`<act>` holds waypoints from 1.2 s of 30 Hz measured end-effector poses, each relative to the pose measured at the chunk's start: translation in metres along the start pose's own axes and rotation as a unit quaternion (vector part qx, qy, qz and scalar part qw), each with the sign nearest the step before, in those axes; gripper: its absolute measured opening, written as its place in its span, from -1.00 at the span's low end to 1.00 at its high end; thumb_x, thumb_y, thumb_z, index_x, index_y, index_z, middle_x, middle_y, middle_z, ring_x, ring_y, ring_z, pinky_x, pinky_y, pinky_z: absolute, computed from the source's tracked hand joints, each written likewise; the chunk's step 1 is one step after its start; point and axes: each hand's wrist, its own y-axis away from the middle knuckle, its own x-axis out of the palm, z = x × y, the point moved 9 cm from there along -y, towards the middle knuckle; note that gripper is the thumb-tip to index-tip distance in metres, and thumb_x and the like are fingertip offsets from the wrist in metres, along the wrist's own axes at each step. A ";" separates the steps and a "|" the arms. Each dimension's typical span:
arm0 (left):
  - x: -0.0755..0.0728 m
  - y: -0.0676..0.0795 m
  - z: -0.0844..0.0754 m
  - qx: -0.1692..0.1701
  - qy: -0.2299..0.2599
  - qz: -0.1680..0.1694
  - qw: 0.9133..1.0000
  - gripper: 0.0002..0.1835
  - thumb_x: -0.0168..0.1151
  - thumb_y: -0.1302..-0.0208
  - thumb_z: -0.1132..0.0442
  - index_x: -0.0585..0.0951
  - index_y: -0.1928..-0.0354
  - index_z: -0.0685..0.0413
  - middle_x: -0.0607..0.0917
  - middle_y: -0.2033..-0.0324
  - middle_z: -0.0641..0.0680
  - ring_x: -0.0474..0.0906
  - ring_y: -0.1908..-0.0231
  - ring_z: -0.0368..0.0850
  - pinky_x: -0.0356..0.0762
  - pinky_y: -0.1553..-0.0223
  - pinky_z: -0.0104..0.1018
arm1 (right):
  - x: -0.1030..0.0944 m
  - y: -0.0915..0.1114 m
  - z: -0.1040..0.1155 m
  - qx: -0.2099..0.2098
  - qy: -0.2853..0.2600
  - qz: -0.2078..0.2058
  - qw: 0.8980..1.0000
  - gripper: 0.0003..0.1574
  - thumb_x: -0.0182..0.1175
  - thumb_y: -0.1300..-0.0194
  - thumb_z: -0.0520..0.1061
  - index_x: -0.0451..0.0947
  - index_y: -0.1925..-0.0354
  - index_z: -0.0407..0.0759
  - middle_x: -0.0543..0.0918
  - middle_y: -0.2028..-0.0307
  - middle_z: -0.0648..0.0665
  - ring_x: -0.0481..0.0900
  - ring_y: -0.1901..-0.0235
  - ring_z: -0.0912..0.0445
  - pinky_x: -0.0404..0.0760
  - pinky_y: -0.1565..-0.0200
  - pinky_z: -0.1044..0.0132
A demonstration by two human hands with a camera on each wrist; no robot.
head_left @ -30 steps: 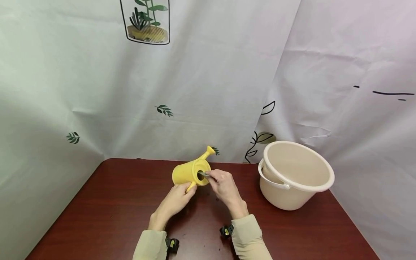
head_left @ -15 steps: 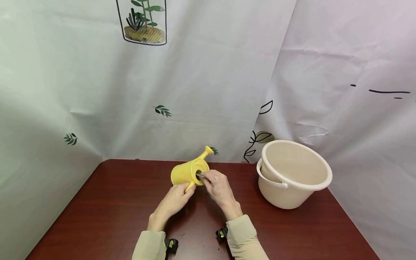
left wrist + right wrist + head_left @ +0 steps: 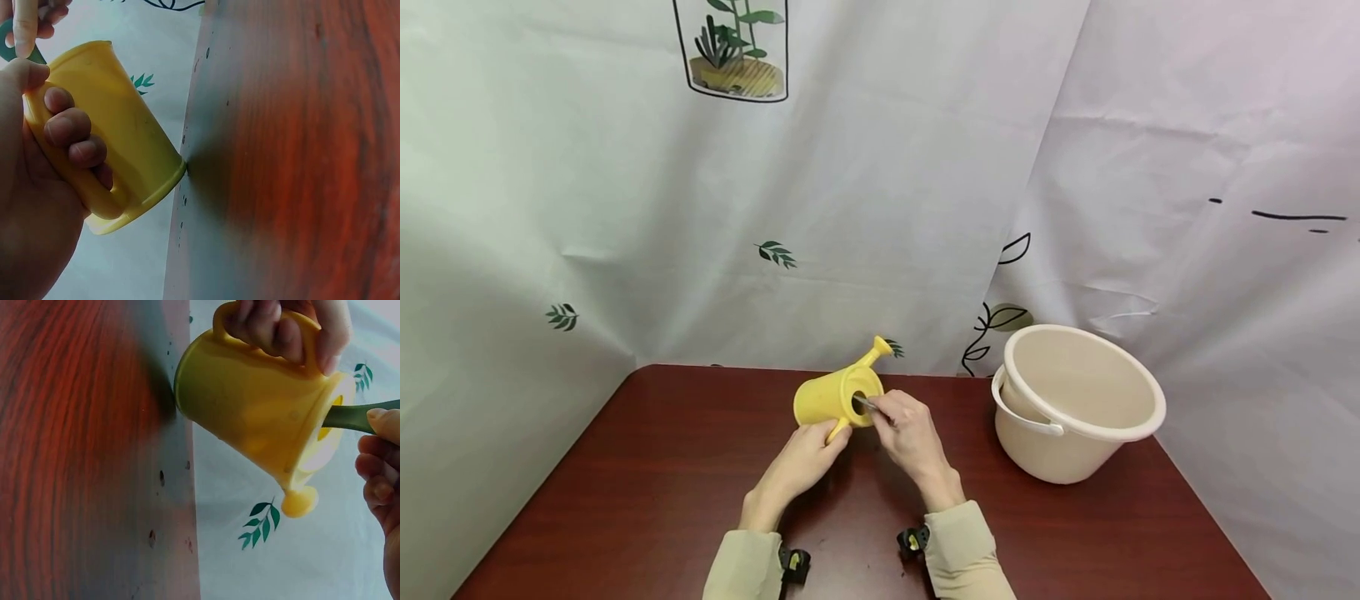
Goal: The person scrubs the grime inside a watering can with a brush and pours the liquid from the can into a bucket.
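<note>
A yellow watering can is tilted, its opening turned toward me and to the right. In both wrist views its base edge appears to meet the tabletop. My left hand grips the can's handle, fingers curled through the loop. Between thumb and fingers, my right hand pinches a dark green tool handle with a hole near its end. The tool's other end goes into the can's mouth and is hidden, so its kind is unclear. The can's spout points to the back right.
Two cream plastic containers stand at the table's right: a round basin sits tilted inside a bucket with a white handle. Small dark specks lie on the brown table. A printed white cloth hangs behind the table.
My right hand has shifted slightly left, pushing the green tool a little deeper into the can, then drawn back slightly. The left hand and watering can have stayed nearly still.
</note>
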 end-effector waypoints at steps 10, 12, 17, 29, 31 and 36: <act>-0.002 -0.001 0.002 0.004 -0.007 -0.007 1.000 -0.59 0.06 -0.48 0.01 0.35 0.59 -0.08 0.26 0.69 -0.18 0.18 0.66 -0.32 0.24 0.54 -0.39 | -0.008 -0.005 0.002 0.000 -0.013 0.004 1.000 -0.91 0.33 -0.15 -0.37 0.70 0.35 -0.23 0.63 0.45 -0.01 0.54 0.45 0.20 0.53 0.37 0.43; -0.004 -0.001 0.002 0.005 -0.008 -0.009 1.000 -0.59 0.07 -0.48 0.01 0.35 0.59 -0.08 0.25 0.69 -0.19 0.17 0.66 -0.33 0.24 0.53 -0.39 | -0.008 -0.005 0.004 -0.002 -0.015 0.007 1.000 -0.91 0.32 -0.16 -0.37 0.69 0.35 -0.22 0.63 0.45 -0.01 0.55 0.44 0.19 0.53 0.36 0.43; -0.004 0.000 0.002 0.003 -0.007 -0.001 1.000 -0.58 0.05 -0.48 -0.02 0.36 0.58 -0.07 0.25 0.68 -0.18 0.17 0.66 -0.33 0.24 0.54 -0.40 | -0.006 -0.005 0.004 -0.006 -0.014 0.005 1.000 -0.91 0.31 -0.16 -0.37 0.69 0.34 -0.24 0.62 0.44 -0.02 0.55 0.43 0.19 0.53 0.36 0.43; -0.002 -0.002 0.000 0.005 0.003 0.004 1.000 -0.58 0.01 -0.49 -0.05 0.38 0.56 -0.06 0.27 0.68 -0.17 0.19 0.67 -0.31 0.26 0.54 -0.39 | 0.012 0.002 0.000 0.024 0.004 0.007 1.000 -0.89 0.36 -0.18 -0.33 0.71 0.28 -0.22 0.66 0.38 -0.05 0.58 0.33 0.10 0.58 0.26 0.31; -0.002 -0.003 0.000 0.006 0.003 0.003 1.000 -0.58 0.01 -0.49 -0.06 0.38 0.56 -0.07 0.27 0.68 -0.17 0.19 0.67 -0.32 0.26 0.54 -0.39 | 0.015 0.003 -0.001 0.032 -0.003 0.008 0.999 -0.91 0.34 -0.21 -0.32 0.71 0.27 -0.23 0.67 0.36 -0.09 0.59 0.31 0.08 0.58 0.25 0.28; -0.001 -0.003 0.001 0.004 0.004 0.000 1.000 -0.58 0.02 -0.49 -0.03 0.37 0.57 -0.06 0.27 0.69 -0.16 0.18 0.67 -0.31 0.25 0.54 -0.40 | 0.019 0.006 -0.004 0.041 -0.006 0.014 0.999 -0.91 0.33 -0.22 -0.32 0.71 0.26 -0.22 0.69 0.34 -0.09 0.60 0.30 0.07 0.58 0.24 0.27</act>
